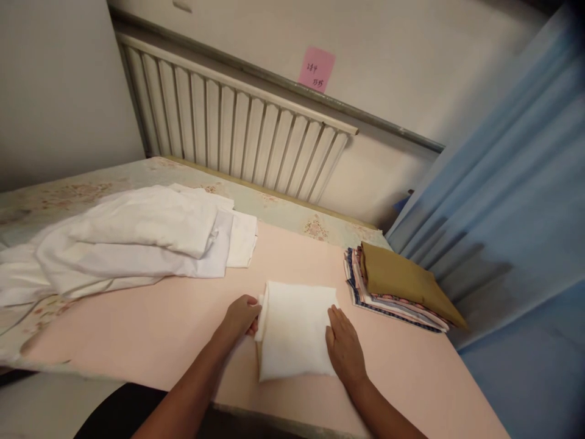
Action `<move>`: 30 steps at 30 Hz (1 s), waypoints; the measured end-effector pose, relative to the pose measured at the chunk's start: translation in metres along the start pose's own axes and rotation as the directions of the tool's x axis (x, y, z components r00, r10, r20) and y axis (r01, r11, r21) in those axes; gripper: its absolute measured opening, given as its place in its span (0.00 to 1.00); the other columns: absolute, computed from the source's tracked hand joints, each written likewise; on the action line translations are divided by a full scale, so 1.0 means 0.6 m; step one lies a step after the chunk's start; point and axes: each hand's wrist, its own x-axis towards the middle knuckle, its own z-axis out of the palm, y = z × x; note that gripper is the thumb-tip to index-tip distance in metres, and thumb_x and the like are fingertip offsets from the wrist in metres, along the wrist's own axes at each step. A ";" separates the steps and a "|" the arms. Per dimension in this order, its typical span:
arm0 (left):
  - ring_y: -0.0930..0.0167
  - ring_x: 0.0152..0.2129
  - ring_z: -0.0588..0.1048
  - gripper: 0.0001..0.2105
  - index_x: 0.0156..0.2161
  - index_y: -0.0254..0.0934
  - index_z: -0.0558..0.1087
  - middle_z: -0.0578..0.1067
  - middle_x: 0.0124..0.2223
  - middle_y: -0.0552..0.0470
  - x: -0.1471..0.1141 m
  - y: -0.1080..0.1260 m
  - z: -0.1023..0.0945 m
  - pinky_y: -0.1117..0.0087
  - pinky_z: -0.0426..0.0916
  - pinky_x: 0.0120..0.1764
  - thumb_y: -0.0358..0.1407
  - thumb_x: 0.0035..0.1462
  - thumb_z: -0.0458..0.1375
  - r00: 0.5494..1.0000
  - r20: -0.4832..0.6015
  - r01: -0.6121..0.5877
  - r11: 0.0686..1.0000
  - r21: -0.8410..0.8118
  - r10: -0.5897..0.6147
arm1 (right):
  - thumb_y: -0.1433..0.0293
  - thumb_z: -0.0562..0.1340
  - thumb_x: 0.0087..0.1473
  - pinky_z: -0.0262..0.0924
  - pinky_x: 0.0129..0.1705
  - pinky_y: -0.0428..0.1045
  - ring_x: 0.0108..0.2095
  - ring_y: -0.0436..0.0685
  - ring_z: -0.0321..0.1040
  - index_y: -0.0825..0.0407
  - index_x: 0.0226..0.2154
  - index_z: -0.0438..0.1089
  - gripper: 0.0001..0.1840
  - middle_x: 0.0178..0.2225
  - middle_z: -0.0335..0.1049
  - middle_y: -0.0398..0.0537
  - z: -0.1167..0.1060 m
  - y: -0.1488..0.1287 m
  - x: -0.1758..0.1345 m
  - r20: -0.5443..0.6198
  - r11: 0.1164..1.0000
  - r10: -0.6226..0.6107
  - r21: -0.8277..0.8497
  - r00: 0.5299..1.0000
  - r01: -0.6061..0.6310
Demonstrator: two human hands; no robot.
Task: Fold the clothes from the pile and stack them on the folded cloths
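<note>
A white cloth (299, 332), folded into a rough square, lies on the pink table cover (137, 329) in front of me. At its left edge, my left hand (242, 316) is closed with thumb and fingers pinching the layered side. Along the opposite edge my right hand (345, 344) lies flat, fingers stretched out together and touching the cloth's side. Some of the left fingertips are hidden by the hand itself.
Loose white cloths (137, 235) are heaped at the left. To the right stands a stack of folded fabrics (402, 283), mustard on top. Behind the table is a radiator (228, 116); a blue curtain (512, 213) hangs along the right side.
</note>
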 end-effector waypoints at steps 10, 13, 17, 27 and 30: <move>0.76 0.10 0.57 0.02 0.29 0.38 0.63 0.61 0.12 0.62 -0.016 0.017 0.006 0.75 0.51 0.18 0.33 0.52 0.51 0.992 0.116 -0.050 0.997 0.059 0.042 | 0.67 0.46 0.64 0.51 0.64 0.59 0.64 0.60 0.51 0.56 0.60 0.60 0.25 0.62 0.60 0.55 0.000 -0.001 0.000 -0.005 1.000 0.004 0.010 1.000 -0.004; 0.76 0.14 0.62 0.05 0.33 0.37 0.68 0.63 0.16 0.62 -0.020 0.024 0.005 0.75 0.53 0.20 0.29 0.48 0.53 0.991 0.079 -0.110 0.990 0.083 0.103 | 0.67 0.46 0.64 0.52 0.64 0.59 0.64 0.60 0.52 0.56 0.60 0.61 0.25 0.61 0.60 0.55 -0.001 -0.002 0.000 -0.013 1.000 0.011 0.019 1.000 -0.011; 0.73 0.26 0.71 0.19 0.48 0.39 0.71 0.72 0.28 0.58 -0.022 0.033 -0.002 0.74 0.61 0.30 0.28 0.50 0.51 0.947 -0.008 -0.314 0.928 0.199 0.322 | 0.67 0.48 0.64 0.53 0.63 0.61 0.63 0.60 0.53 0.55 0.60 0.60 0.25 0.61 0.61 0.55 -0.003 -0.001 -0.001 -0.040 0.998 0.014 0.069 0.999 -0.011; 0.66 0.36 0.75 0.23 0.56 0.41 0.67 0.78 0.38 0.51 0.012 0.014 -0.006 0.69 0.63 0.39 0.30 0.54 0.49 0.926 -0.012 -0.315 0.793 0.521 0.376 | 0.67 0.50 0.63 0.56 0.62 0.63 0.62 0.61 0.56 0.53 0.60 0.61 0.25 0.61 0.61 0.55 -0.007 0.002 -0.003 -0.046 0.988 0.020 0.154 0.999 -0.013; 0.66 0.36 0.75 0.22 0.55 0.41 0.67 0.78 0.38 0.51 0.013 0.015 -0.007 0.69 0.62 0.38 0.30 0.54 0.48 0.930 -0.016 -0.306 0.799 0.518 0.367 | 0.67 0.50 0.63 0.56 0.62 0.64 0.62 0.62 0.56 0.52 0.60 0.61 0.25 0.61 0.61 0.54 -0.007 0.002 -0.003 -0.041 0.987 0.031 0.161 0.999 -0.024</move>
